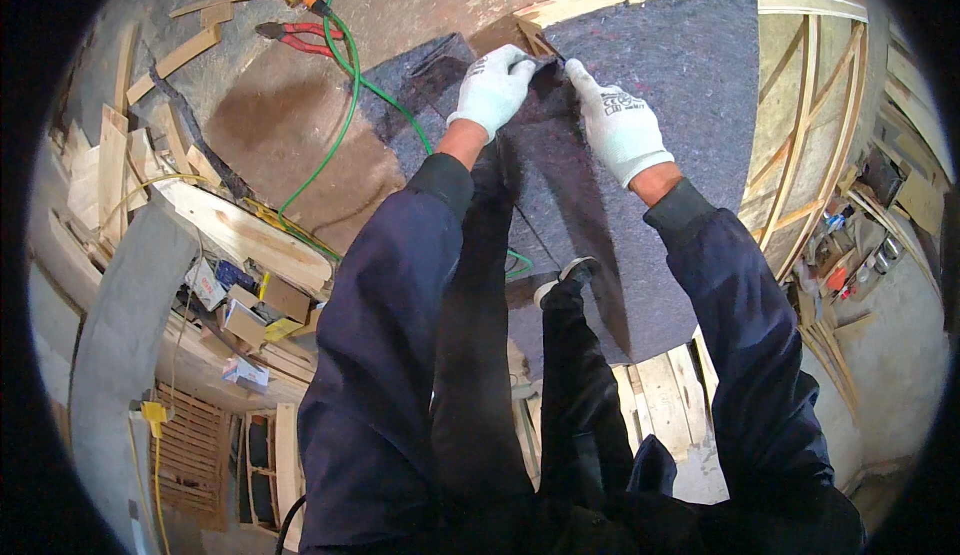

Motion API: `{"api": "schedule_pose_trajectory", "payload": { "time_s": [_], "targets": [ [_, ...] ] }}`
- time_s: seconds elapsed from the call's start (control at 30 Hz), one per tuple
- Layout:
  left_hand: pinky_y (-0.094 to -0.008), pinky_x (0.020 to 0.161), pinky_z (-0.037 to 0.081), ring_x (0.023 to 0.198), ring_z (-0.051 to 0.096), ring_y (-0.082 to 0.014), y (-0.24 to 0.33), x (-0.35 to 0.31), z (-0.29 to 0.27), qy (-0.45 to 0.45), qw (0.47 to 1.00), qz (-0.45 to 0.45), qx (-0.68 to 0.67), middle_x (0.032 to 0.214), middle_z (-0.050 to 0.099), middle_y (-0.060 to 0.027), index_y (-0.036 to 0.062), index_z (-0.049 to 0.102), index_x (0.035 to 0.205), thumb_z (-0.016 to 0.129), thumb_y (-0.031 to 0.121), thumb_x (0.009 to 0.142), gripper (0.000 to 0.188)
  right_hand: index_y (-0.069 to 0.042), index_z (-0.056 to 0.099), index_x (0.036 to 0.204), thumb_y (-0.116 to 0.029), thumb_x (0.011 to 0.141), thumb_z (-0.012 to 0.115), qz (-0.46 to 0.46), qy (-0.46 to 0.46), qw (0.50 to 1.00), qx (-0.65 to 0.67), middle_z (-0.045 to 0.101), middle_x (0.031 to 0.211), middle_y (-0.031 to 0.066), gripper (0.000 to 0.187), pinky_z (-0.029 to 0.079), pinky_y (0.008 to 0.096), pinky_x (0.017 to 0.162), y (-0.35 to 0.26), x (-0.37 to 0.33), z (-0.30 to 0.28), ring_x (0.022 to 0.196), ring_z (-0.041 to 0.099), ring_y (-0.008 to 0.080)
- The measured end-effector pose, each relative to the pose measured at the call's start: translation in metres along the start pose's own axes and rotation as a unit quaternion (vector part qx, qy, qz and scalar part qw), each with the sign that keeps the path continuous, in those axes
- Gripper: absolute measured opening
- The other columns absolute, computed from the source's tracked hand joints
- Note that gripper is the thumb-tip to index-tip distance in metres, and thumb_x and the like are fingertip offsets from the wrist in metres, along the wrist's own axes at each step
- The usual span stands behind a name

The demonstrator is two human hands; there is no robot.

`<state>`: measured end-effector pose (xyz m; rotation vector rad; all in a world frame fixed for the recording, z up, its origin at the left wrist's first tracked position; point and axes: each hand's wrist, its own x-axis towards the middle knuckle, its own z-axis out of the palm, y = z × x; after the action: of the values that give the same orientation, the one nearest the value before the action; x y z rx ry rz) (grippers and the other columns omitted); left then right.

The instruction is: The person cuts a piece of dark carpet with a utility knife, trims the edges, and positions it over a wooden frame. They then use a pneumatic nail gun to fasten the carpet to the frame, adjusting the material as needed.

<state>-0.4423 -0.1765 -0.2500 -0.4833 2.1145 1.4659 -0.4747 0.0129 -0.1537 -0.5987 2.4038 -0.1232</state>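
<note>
Step looked like felt-edge handling: left hand (pixel 492 90) grip pinched the grey felt sheet (pixel 680 85), spread over the wooden frame (pixel 807 105), right hand (pixel 617 120) grip I couldn't tell, next move seemingly called for steady tension.

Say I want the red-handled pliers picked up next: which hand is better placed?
Left, probably: the left hand is nearer the red-handled pliers, out to its left. The right hand is farther. The left appears to pinch the grey felt, so it would need to let go first.
</note>
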Motion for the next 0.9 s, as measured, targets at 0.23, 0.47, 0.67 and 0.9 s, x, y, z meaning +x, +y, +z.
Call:
{"api": "schedule_pose_trajectory", "payload": {
  "time_s": [0.23,0.47,0.67,0.9],
  "targets": [
    [-0.0447,0.101,0.049,0.118,0.062,-0.0354,0.007,0.003,0.023,-0.020,0.993,-0.019,0.112,0.125,0.067,-0.0164,0.0133,0.068,0.123,0.066,0.049,0.088,0.049,-0.022,0.041,0.152,-0.008,0.092,0.050,-0.003,-0.044,0.996,-0.073,0.067,0.096,0.0198,0.061,0.056,0.0450,0.068,-0.007,-0.007,-0.012,0.079,0.069,0.0365],
    [-0.0424,0.099,0.049,0.117,0.062,-0.0371,0.000,0.016,0.029,-0.057,0.993,-0.058,0.085,0.124,0.067,-0.0196,0.0080,0.068,0.125,0.066,0.040,0.091,0.046,-0.023,0.041,0.151,-0.008,0.092,0.051,-0.045,-0.013,0.996,-0.081,0.067,0.096,0.0202,0.062,0.056,0.0449,0.069,-0.004,0.005,-0.027,0.081,0.070,0.0367],
    [-0.0436,0.095,0.050,0.113,0.063,-0.0360,0.002,0.014,0.029,-0.034,0.984,-0.031,0.172,0.119,0.068,-0.0159,0.0101,0.069,0.122,0.059,0.038,0.096,0.039,-0.022,0.045,0.150,-0.011,0.094,0.055,-0.037,0.005,0.998,0.055,0.070,0.107,0.0167,0.058,0.056,0.0461,0.078,0.010,-0.013,-0.038,0.090,0.069,0.0357],
    [-0.0446,0.095,0.050,0.112,0.063,-0.0360,-0.003,0.010,0.030,-0.020,0.983,0.000,0.180,0.120,0.067,-0.0139,0.0108,0.068,0.122,0.056,0.037,0.096,0.039,-0.020,0.046,0.149,-0.009,0.093,0.055,-0.015,-0.026,0.997,0.065,0.070,0.111,0.0174,0.058,0.055,0.0467,0.082,0.020,-0.019,-0.021,0.096,0.068,0.0364]
  ]
}}
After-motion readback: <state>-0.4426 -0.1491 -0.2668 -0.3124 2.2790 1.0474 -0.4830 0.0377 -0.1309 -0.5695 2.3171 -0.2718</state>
